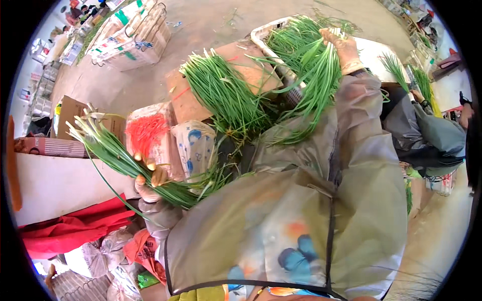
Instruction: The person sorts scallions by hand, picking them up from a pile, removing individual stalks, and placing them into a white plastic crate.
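Note:
Low on the left, my left hand (151, 181) is wrapped around a bunch of spring onions (111, 153), white ends pointing up and left. A gloved right hand of mine (343, 49) is closed around the white ends of another bunch of spring onions (321, 75), its green leaves hanging toward my lap. Beneath that hand, a white plastic crate (260, 36) holds more loose spring onions (288, 40). Between my hands a big pile of spring onions (221, 90) lies across a brown board (186, 103). Red ties (146, 131) are heaped next to my left hand.
White bundled crates (131, 45) stand at the far left on the floor. A cardboard box (70, 113) and red cloth (75, 226) are at the left, with plastic bags (120, 246) below. Close on the right sits another person (427, 130) with spring onions. My translucent apron (261, 215) covers my lap.

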A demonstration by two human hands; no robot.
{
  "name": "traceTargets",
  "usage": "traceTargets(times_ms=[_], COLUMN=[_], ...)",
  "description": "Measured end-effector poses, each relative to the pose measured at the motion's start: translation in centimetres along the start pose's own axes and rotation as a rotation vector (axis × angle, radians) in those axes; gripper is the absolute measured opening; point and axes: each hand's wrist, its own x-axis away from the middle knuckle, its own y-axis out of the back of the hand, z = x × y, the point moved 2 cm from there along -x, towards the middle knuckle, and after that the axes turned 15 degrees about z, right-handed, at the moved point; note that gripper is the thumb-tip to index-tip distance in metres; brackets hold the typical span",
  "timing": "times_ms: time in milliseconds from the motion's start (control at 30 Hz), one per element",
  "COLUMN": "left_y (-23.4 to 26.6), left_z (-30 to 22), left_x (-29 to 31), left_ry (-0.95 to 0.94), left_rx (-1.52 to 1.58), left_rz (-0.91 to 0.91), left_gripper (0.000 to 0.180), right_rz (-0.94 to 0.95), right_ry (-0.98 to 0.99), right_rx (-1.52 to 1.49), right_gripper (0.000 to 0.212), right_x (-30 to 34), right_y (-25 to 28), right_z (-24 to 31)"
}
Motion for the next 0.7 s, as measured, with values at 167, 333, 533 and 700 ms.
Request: traceTargets(times_ms=[167,333,533,700], left_y=[-0.4,1.0,4.1,6.4], left_z=[1.5,2.4,4.0,5.5], left_x=[0.8,1.3,1.1,0.5], left_ry=[-0.012,0.009,0.023,0.004], left_rx=[-0.111,-0.033,0.057,0.029], left_rz=[-0.134,-0.165,-0.233,-0.320], left_gripper=[0.050,0.058,0.052,0.053], right_rz=[0.110,0.161,0.045,0.300], right_ry=[0.040,-0.105,0.435,0.330], right_rx=[0.561,-0.306,0.125,-0.224], right_gripper=[0.027,0.032,0.017,0.013], right_x=[-1.3,-3.6,-4.3,-9.5], right_y=[3.7,2.9,-4.6,-7.9], right_z=[4.2,9.9,19.2,18.0])
